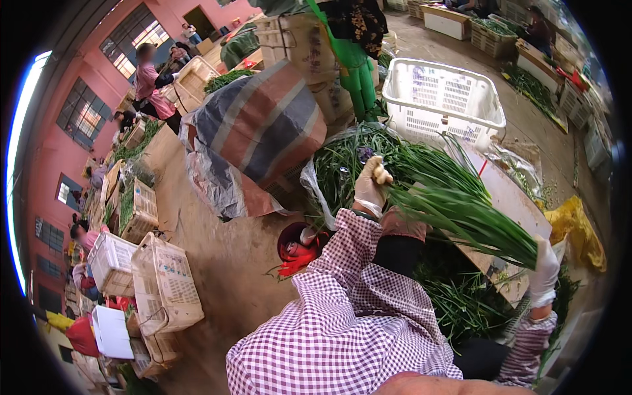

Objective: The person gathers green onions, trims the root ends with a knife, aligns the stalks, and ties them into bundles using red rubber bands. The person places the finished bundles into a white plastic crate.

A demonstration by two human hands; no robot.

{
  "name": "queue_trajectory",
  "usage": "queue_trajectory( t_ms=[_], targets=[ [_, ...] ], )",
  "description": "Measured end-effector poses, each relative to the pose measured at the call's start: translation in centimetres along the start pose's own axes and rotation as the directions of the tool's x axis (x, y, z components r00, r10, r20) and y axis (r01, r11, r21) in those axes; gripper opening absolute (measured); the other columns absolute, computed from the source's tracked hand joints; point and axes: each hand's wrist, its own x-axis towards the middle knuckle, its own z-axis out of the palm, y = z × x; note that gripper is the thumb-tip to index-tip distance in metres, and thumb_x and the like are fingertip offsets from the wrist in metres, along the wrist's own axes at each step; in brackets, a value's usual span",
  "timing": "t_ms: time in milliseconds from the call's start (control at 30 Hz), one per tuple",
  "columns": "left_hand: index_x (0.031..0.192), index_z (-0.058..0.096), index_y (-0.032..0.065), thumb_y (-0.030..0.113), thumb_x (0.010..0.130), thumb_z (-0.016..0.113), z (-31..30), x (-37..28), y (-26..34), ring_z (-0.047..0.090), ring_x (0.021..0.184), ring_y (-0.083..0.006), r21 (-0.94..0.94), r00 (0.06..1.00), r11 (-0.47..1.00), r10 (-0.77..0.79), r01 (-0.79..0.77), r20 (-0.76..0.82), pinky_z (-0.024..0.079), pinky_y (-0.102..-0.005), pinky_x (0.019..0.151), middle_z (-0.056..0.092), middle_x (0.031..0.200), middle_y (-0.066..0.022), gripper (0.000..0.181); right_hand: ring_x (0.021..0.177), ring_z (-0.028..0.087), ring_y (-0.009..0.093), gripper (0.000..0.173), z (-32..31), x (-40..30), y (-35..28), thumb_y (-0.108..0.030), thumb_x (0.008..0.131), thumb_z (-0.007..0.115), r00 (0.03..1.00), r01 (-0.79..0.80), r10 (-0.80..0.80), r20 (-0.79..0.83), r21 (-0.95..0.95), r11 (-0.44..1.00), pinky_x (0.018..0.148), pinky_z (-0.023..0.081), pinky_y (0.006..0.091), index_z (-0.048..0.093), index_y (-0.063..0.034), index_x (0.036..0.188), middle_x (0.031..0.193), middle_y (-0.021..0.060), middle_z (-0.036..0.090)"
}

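My right hand (544,266), in a pale thin glove, is closed around one end of a bunch of long green leaves (474,222), probably garlic chives. Its loose tips fan out over a pale board (516,217) towards my left hand. My left hand (373,185), gloved too, has its fingers curled beside those tips; I cannot see whether a leaf is between them. Another bundle of leaves (444,168) lies just beyond the held bunch. A large heap of greens (340,177) in clear plastic spreads past my left hand. More loose leaves (464,301) lie below the board.
A white plastic crate (444,103) stands beyond the heap. A striped woven sheet (256,128) covers something to the left. A dark red container (296,242) with red gloves sits on the floor. Stacked crates (168,281) stand farther left. A person (153,89) in pink handles a crate.
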Motion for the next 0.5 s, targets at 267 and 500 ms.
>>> queue_trajectory(
  t_ms=[267, 500],
  targets=[
    [0.136, 0.051, 0.0059, 0.008, 0.088, 0.058, 4.4, -5.2, -6.6, 0.037, 0.138, -0.0266, 0.735, 0.427, 0.642, -0.614, -0.218, 0.663, 0.029, -0.0412, 0.113, 0.043, 0.147, -0.0131, 0.048, 0.083, 0.059, 0.032, 0.033, -8.3, -0.4, 11.0, 0.002, 0.083, 0.052, 0.967, 0.178, -0.041, 0.250, -0.555, 0.813, 0.069, 0.049, 0.0386, 0.054, -0.0036, 0.115, 0.098, 0.0164, 0.056],
    [0.116, 0.067, 0.0170, 0.016, 0.073, 0.070, 6.6, -8.9, -13.6, 0.059, 0.114, -0.0284, 0.645, 0.511, -0.241, -0.816, -0.725, 0.269, 0.045, -0.0353, 0.100, 0.063, 0.119, -0.0153, 0.044, 0.085, 0.060, 0.035, 0.033, -10.7, 1.6, 17.3, -0.001, 0.085, 0.052, 0.954, -0.049, 0.183, 0.237, -0.478, 0.877, 0.070, 0.049, 0.0409, 0.053, -0.0034, 0.118, 0.098, 0.0183, 0.057]
  ],
)
